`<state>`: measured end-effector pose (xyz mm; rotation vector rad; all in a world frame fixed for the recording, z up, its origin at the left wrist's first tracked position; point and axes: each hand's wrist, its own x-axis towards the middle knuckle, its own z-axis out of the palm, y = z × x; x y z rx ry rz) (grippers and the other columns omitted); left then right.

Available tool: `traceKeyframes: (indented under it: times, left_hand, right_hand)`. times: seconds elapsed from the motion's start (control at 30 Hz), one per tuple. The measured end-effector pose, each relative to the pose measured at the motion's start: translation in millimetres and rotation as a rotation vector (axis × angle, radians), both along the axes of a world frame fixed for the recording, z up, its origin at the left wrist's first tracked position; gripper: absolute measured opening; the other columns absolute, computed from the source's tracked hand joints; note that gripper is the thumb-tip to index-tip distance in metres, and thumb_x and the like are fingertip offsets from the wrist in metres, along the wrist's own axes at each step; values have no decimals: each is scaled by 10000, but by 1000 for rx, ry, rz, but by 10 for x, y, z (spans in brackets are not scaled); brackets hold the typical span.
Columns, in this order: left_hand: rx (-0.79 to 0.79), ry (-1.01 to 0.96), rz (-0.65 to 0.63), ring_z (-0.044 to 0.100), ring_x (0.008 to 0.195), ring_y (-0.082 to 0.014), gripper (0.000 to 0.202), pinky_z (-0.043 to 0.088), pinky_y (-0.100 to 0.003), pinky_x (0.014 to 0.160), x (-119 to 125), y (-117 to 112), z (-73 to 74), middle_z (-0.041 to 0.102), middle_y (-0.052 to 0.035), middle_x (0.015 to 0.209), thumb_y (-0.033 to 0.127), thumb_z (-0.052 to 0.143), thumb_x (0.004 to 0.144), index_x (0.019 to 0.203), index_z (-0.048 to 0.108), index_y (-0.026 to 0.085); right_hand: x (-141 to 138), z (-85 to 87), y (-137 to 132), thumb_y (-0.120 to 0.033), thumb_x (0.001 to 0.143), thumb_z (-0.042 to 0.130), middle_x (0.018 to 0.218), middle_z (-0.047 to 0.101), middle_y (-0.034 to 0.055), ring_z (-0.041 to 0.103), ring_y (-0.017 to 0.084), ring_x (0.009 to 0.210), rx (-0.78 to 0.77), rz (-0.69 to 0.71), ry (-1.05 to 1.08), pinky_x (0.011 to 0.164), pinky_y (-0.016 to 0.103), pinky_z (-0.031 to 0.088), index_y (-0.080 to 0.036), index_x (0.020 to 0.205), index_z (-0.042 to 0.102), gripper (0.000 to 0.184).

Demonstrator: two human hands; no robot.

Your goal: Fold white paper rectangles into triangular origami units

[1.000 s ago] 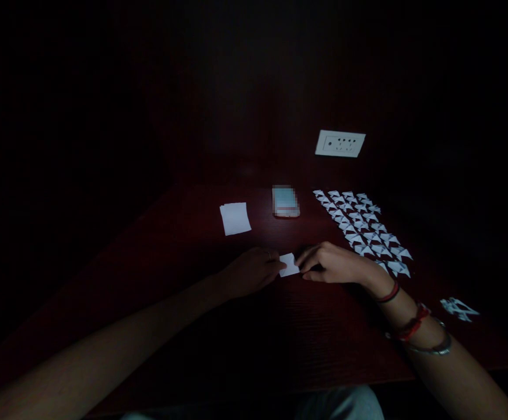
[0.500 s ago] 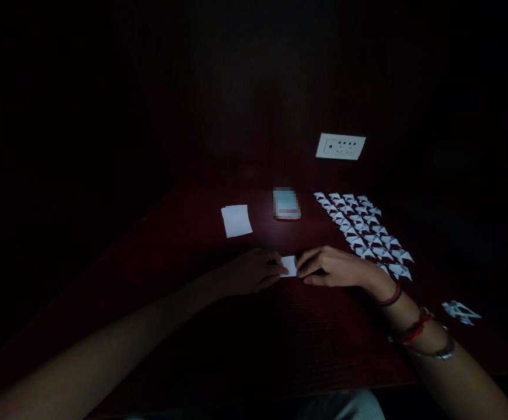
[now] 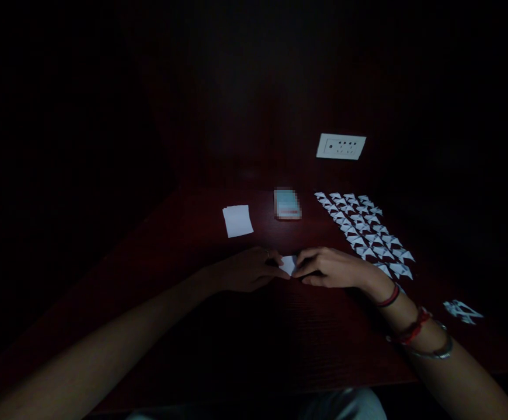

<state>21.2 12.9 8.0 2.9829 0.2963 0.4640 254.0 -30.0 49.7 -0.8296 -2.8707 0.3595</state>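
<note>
A small piece of white paper [image 3: 288, 265] lies on the dark red table between my two hands. My left hand [image 3: 254, 269] grips its left side, thumb near the lower edge and a finger above. From the right, my right hand [image 3: 330, 267] has its fingertips pressed on the paper's right edge. Fingers cover both ends of the sheet, so its folds are hard to make out. Beyond my left hand is a stack of square white paper sheets [image 3: 237, 221].
Rows of folded white paper shapes [image 3: 372, 238] spread beside my right hand. A blurred pale-blue rectangular object [image 3: 287, 204] lies farther back. More tangled paper pieces [image 3: 462, 311] rest right of my right forearm. A wall socket [image 3: 340, 146] is above the table.
My left thumb has slid right along the paper's lower edge. My right fingertips have shifted slightly left, covering more of its right side. The other things stay put.
</note>
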Motion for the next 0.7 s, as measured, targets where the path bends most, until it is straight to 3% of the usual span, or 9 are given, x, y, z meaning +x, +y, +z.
traceKeyframes:
  times: [0.33,0.7]
  left_hand:
    - [12,-4,-2,444,975,-172,346,343,-330,849,15,17,-14,451,-38,1112,136,438,792,1097,488,291]
    - [-50,28,-26,424,1030,-163,407,341,-313,897,-32,16,67,424,-25,1158,22,433,696,1028,525,238]
  right_hand:
    - [-6,4,-24,-185,756,512,994,562,41,537,146,885,12,-19,-33,788,275,406,-228,1021,593,280]
    - [1,17,-23,-218,758,511,969,597,59,561,145,853,2,-10,-23,783,251,416,-162,834,657,174]
